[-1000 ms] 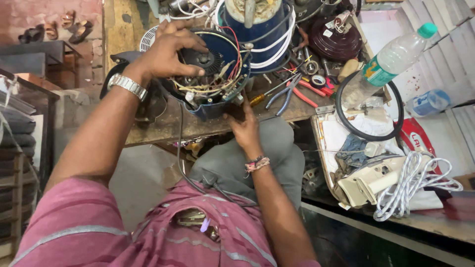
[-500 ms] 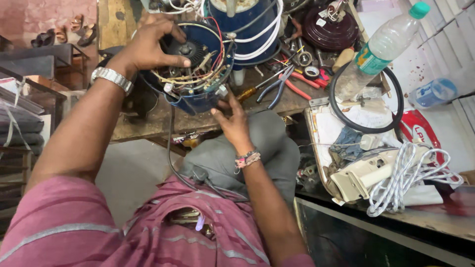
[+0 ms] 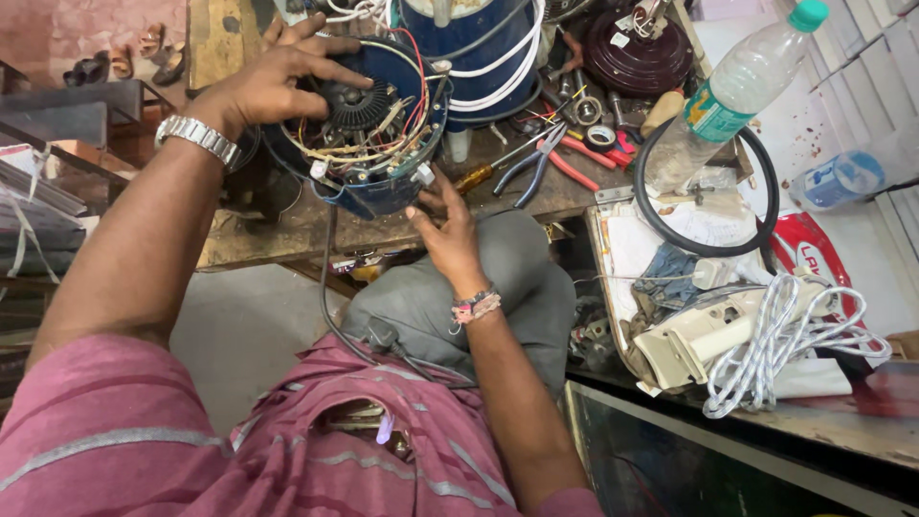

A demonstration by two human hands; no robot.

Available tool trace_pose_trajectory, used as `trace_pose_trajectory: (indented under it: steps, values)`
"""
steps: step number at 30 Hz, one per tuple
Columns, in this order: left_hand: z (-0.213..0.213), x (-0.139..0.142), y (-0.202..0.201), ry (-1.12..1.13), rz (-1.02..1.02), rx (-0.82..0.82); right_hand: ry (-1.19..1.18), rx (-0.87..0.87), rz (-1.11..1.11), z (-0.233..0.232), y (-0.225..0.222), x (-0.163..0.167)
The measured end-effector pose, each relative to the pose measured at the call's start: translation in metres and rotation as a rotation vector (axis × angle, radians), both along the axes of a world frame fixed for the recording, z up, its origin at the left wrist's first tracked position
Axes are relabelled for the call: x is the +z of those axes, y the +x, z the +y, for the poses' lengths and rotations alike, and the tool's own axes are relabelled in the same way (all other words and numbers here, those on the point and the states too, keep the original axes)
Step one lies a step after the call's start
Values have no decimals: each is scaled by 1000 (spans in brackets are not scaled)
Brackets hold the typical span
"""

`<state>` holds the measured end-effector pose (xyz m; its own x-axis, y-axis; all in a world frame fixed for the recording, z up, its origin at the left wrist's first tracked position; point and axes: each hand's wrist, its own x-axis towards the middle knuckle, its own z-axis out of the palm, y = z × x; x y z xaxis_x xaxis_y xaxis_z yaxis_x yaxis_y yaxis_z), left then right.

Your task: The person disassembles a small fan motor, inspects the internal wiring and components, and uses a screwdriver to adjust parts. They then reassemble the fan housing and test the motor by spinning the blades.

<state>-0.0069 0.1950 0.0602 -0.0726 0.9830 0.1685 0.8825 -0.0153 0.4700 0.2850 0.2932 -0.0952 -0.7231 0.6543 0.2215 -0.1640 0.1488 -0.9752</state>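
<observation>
Here both hands, left (image 3: 278, 81) and right (image 3: 445, 225), grip the round, wire-filled blue motor housing (image 3: 369, 129).

I see my own upper body from above: a short-sleeved pink shirt with thin grey stripes, and grey trousers. My left hand (image 3: 278, 81) has a silver metal-link watch at its wrist. My right hand (image 3: 448, 230) has pink and dark thread bracelets at its wrist.
</observation>
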Motion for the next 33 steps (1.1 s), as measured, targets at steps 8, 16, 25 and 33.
trace_pose_trajectory:
  steps: [8,16,25,33]
  values:
    - [-14,-6,17,192,-65,-21,-135,-122,-8,-1,6,4]
    - [-49,0,37,257,19,37,812,-361,-483,94,21,23]
    - [-51,3,27,351,-54,104,1339,219,-664,126,-33,3]
    - [-55,7,21,417,-41,211,1362,139,-827,108,-36,53]
